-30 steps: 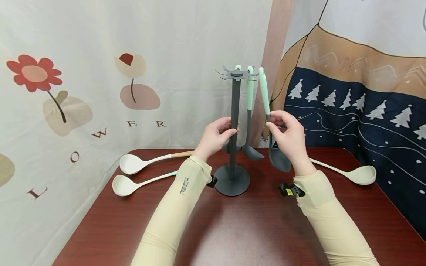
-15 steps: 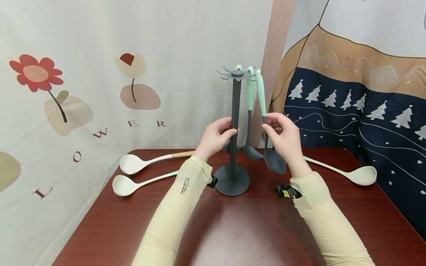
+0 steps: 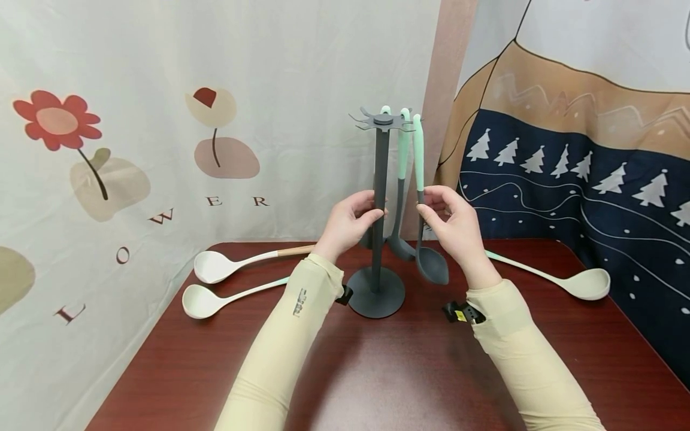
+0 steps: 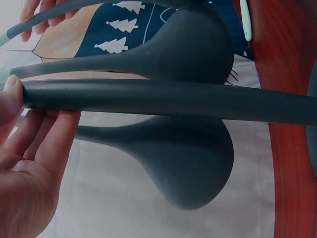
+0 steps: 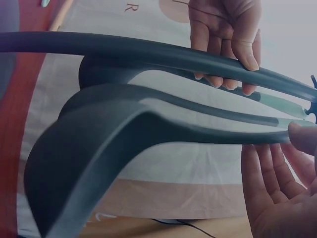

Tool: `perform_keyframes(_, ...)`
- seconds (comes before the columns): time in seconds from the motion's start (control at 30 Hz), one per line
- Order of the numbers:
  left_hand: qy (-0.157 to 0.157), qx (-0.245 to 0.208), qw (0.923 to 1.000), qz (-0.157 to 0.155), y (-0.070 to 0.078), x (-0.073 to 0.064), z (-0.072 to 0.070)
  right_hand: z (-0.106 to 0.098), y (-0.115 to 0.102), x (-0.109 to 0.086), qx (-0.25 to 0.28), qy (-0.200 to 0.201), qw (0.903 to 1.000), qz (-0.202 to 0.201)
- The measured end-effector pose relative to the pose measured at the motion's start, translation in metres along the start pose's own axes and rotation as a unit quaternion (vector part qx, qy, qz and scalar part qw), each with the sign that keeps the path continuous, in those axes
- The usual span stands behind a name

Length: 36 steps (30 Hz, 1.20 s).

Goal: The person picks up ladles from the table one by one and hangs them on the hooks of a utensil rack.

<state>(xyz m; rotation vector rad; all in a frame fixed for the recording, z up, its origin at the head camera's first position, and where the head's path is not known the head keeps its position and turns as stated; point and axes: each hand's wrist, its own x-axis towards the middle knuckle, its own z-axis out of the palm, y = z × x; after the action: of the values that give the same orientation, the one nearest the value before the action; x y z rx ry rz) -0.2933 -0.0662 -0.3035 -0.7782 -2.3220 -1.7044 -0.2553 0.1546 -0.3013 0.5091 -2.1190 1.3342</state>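
Note:
A dark grey utensil stand with a round base and a ring of hooks is on the table. My left hand grips its post midway, thumb in front. My right hand pinches the dark stem of a ladle just below its mint-green handle. This ladle is upright, its handle top right at the stand's right-hand hooks. A second grey ladle hangs behind it. Another utensil like it hangs behind the post, mostly hidden in the head view.
Two white ladles lie at the table's left side, their handles partly behind the left arm. A third white ladle lies at the right. Printed curtains stand behind the dark red table.
My right hand has moved left and slightly down with the ladle, bringing its handle top to the hooks. The ladle has straightened up. My left hand stays on the post.

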Motion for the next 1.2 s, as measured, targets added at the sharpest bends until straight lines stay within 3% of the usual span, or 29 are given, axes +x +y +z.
perform_keyframes(0.5, 0.002, 0.003, 1.0, -0.006, -0.001, -0.001, 0.0, -0.02, 0.018, -0.013, 0.012, -0.087, 0.9961, 0.011)
perform_keyframes(0.73, 0.003, 0.008, 1.0, 0.001, 0.0, -0.001, 0.0, -0.04, 0.041, -0.023, -0.054, -0.123, 0.9906, 0.025)
perform_keyframes(1.0, 0.004, 0.004, 1.0, 0.0, -0.001, -0.001, 0.0, -0.06, 0.068, -0.039, -0.11, -0.177, 0.9763, 0.059)
perform_keyframes(1.2, 0.007, 0.011, 0.9999, -0.006, 0.0, -0.001, 0.001, -0.069, 0.089, -0.048, -0.15, -0.188, 0.9685, 0.064)
